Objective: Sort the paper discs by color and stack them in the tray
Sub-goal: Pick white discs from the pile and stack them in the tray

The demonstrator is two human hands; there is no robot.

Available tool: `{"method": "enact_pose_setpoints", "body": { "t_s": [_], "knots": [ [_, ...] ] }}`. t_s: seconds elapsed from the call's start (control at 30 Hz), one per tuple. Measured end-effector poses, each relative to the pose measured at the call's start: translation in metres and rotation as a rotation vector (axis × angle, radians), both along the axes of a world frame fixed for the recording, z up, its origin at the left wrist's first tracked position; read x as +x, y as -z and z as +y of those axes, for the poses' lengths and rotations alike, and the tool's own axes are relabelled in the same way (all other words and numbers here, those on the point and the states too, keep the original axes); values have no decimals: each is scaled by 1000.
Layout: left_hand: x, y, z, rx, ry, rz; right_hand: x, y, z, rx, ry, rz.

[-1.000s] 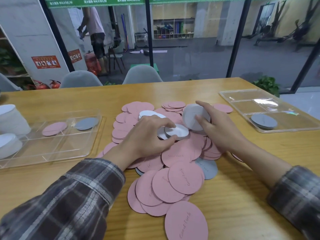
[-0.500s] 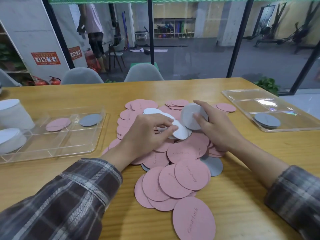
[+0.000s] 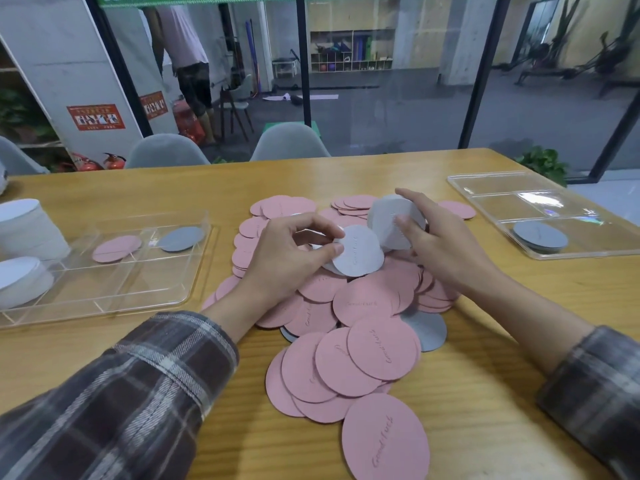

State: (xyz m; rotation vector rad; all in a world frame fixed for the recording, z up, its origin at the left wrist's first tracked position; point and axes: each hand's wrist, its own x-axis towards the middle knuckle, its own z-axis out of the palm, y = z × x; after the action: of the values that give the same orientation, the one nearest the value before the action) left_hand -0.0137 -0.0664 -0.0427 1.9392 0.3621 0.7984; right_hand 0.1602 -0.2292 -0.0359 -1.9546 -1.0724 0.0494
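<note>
Tabletop [image 3: 519, 393]: wood, carrying all items.
Left tray [image 3: 114, 285] and right tray [image 3: 502, 188]: clear, at opposite sides.
Pink disc pile [image 3: 367, 303]: loose heap between the trays.
Left hand [image 3: 277, 258]: thumb and fingers pinch a white disc [image 3: 358, 252] by its edge, above the pile.
Right hand [image 3: 446, 251]: grips a tilted pale stack [image 3: 384, 216], just beside the white disc.
Right tray, near compartment: grey stack [image 3: 540, 235].
Left tray, rear compartments: one pink disc [image 3: 117, 248], one grey disc [image 3: 180, 238].
</note>
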Motion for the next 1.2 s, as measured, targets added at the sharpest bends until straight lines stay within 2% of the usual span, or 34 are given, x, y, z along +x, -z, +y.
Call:
{"method": "enact_pose_setpoints", "body": {
  "t_s": [0.33, 0.4, 0.5, 0.57, 0.67, 0.77, 0.83, 1.0, 1.1, 1.2],
  "knots": [
    [15, 2, -16, 8, -71, -77, -8, 0, 5, -9, -188, 125],
    [19, 2, -18, 63, -104, -74, -9, 0, 4, -33, -197, 103],
    [19, 4, -18, 183, -114, -66, -11, -1, 2, -91, -186, -53],
    [18, 9, -13, 378, -140, -16, -8, -4, 0, -115, -131, -138],
    [16, 16, -4, 619, -173, 177, 1, -9, -3, -140, -27, -246],
    [14, 15, -2, 667, -184, 324, 5, -8, -6, -247, 7, -326],
    [14, 14, -3, 695, -177, 360, 4, -3, -5, -298, -19, -334],
    [13, 14, -4, 654, -158, 336, 9, 1, -3, -318, -36, -309],
    [12, 13, -3, 601, -157, 164, 9, 0, -3, -261, -38, -284],
    [7, 7, -8, 410, -96, 26, 10, -2, -2, -159, -33, -198]
  ]
}}
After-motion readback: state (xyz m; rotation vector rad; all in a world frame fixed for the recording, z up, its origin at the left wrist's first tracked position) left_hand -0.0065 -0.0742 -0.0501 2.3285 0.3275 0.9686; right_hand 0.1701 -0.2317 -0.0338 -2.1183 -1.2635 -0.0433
